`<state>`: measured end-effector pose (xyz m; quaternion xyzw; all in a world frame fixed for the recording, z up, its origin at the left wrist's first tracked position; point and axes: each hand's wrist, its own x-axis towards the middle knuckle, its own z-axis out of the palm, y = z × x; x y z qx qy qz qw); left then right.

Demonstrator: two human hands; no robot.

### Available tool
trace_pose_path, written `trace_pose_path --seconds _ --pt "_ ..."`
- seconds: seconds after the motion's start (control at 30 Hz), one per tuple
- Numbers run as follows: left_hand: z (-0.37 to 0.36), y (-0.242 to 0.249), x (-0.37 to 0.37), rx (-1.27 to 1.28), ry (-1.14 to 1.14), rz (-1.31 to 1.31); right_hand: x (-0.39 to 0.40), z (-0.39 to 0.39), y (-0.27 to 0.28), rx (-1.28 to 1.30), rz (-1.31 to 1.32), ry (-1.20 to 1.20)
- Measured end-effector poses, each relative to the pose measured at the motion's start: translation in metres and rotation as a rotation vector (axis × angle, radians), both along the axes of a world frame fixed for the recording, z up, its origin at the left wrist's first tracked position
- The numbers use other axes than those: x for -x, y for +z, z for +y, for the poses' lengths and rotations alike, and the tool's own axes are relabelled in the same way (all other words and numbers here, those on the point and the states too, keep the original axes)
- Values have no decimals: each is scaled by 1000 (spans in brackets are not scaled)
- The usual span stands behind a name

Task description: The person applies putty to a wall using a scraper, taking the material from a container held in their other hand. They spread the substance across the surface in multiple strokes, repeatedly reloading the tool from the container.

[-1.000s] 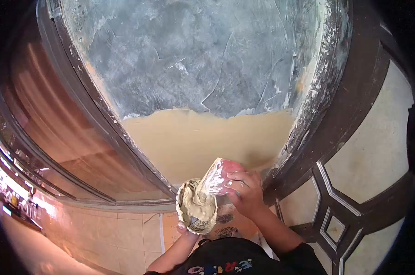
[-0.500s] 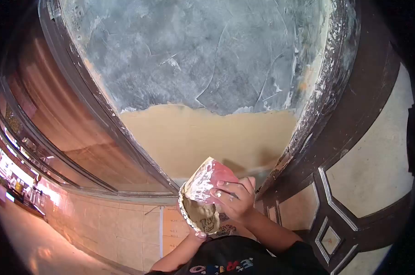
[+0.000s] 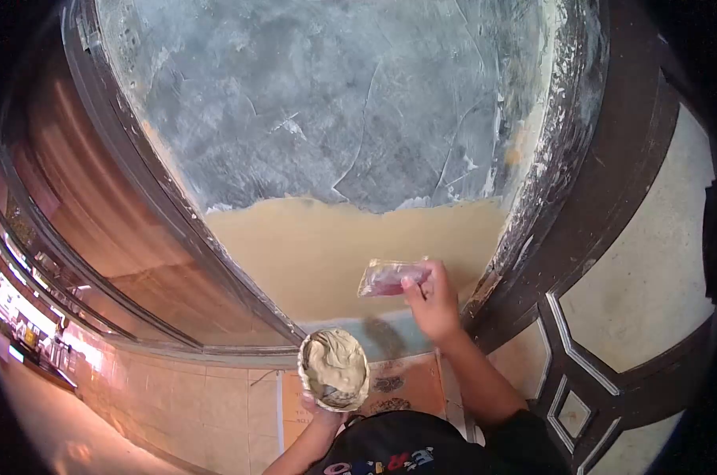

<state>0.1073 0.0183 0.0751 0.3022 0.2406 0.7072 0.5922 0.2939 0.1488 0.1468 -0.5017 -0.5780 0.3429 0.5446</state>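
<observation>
My left hand (image 3: 317, 408) is closed around the underside of a round bowl (image 3: 301, 364), its rim crusted with dried filler. Inside lies thick beige putty (image 3: 338, 360), swirled and smeared up the sides. In my right hand (image 3: 435, 305) is a flat reddish putty scraper (image 3: 390, 279), gripped between thumb and fingers. Pale putty smears its blade and edges. The scraper is up in front of the beige lower part of the wall (image 3: 295, 253), apart from the bowl, and a shadow falls on the wall below it.
Grey, streaky plaster (image 3: 295, 119) covers the upper wall. A dark, paint-flecked frame (image 3: 532, 214) borders it on the right, with a dark panelled door (image 3: 580, 317) beyond. Glazed wood (image 3: 136, 222) stands at left. An orange sheet (image 3: 410, 380) lies on the tiled floor (image 3: 192, 388).
My right hand has lifted the scraper from over the bowl, up and to the right, turning it toward the wall. The bowl has shifted slightly left and its putty shows fully.
</observation>
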Motion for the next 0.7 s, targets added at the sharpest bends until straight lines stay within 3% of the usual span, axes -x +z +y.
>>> trace_pose_path --seconds 0.03,0.07,0.13,0.17,0.3,0.43,0.5,0.53,0.7 --pt "-2 10 6 68 24 -19 -2 6 12 -9 -185 -59" --pt "-3 13 14 65 20 -17 0 17 17 -12 -184 -63" --pt "-1 18 32 195 8 -205 4 38 25 -478 -382 -182" --pt "-2 17 41 172 -30 -274 9 36 41 -340 -376 -128" --pt "1 11 65 163 -71 -469 32 49 66 -348 -453 -166" --pt "4 -2 87 153 11 -304 58 55 81 -340 -535 -214" --pt "3 14 87 93 -41 -232 62 61 82 -262 -611 -256" --pt "3 15 91 86 -83 -364 62 64 81 -180 -685 -294" --pt "11 -8 119 159 -146 -509 36 56 72 -228 -583 -497"
